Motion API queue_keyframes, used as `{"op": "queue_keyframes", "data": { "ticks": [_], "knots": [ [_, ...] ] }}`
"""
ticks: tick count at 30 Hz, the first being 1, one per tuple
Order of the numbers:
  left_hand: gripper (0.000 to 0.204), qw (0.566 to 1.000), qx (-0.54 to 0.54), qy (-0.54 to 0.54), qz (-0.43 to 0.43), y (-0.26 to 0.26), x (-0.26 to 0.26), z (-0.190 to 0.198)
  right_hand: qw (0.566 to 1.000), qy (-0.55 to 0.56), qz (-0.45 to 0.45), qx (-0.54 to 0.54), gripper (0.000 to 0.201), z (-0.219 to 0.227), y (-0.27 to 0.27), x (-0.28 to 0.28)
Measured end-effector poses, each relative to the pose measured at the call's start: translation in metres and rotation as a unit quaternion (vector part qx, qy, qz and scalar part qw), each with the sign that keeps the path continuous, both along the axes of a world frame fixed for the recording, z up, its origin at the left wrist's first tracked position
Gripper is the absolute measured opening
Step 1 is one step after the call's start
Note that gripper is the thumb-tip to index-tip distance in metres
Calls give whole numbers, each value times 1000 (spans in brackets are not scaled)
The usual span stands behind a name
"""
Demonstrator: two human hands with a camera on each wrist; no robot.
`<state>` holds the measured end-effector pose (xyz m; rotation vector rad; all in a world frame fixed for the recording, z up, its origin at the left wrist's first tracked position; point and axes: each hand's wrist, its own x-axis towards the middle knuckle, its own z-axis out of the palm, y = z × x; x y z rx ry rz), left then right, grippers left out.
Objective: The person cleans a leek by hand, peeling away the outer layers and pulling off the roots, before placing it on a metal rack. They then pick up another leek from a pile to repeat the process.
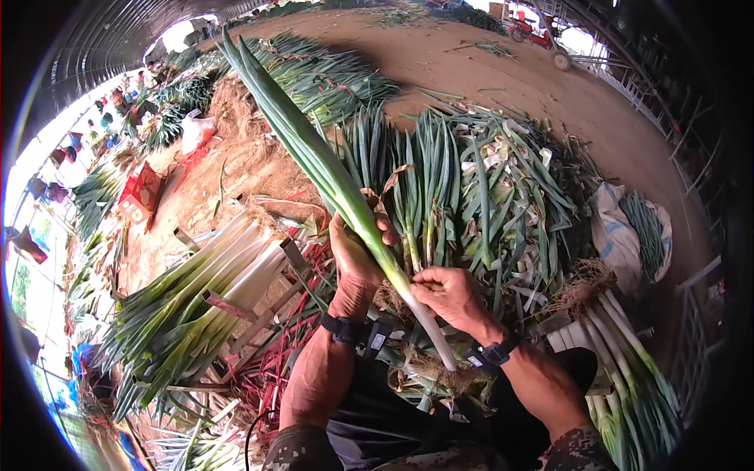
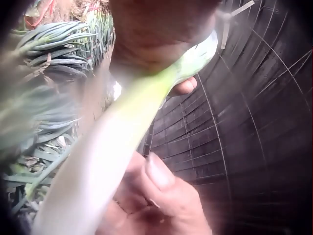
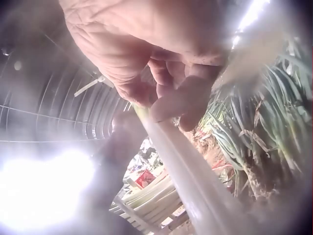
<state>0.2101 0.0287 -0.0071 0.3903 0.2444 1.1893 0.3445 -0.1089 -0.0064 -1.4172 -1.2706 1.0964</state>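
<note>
Pile of pale-stemmed leeks (image 1: pixel 224 267) is sitting on the rack (image 1: pixel 229 306), rougher bunches (image 1: pixel 440 169) are waiting, so we're looking partway done. We're holding one long leek (image 1: pixel 317 161) over our lap (image 1: pixel 377 439), left hand (image 1: pixel 353 263) gripping mid-stalk, right hand (image 1: pixel 455 298) pinching lower; blur's maybe hiding loose skin.

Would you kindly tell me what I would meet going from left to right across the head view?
Stacked leeks on a rack, the left hand, the right hand, then the open white sack.
</note>
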Motion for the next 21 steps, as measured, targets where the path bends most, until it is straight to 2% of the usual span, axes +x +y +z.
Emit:
{"op": "queue_keyframes", "data": {
  "ticks": [4, 7, 10, 13, 14, 17, 21],
  "knots": [
    [49, 1000, -11, 6, -17, -1, -4, -1, 994, -97, -47, 4, 20, -8, 0, -2],
    [51, 999, -13, -21, -47, 2, -7, -1, 992, -101, -48, -62, 21, 8, -4, -3],
    [52, 999, -10, -25, -43, 2, -9, -3, 996, 3, -75, -38, 20, -9, -2, 2],
    [54, 1000, -21, 4, -16, 0, -9, 1, 999, 15, -42, 15, 20, 2, -8, -5],
    [54, 999, -27, 16, -6, -1, -8, 3, 998, -22, -32, 39, 21, -12, -6, -4],
    [55, 999, -33, 10, 4, -5, -8, 6, 994, -92, -49, 29, 21, -2, -10, -10],
    [54, 1000, 7, 6, -24, -4, -9, -2, 967, -226, -70, 92, 20, -16, -7, -6]
  ]
}}
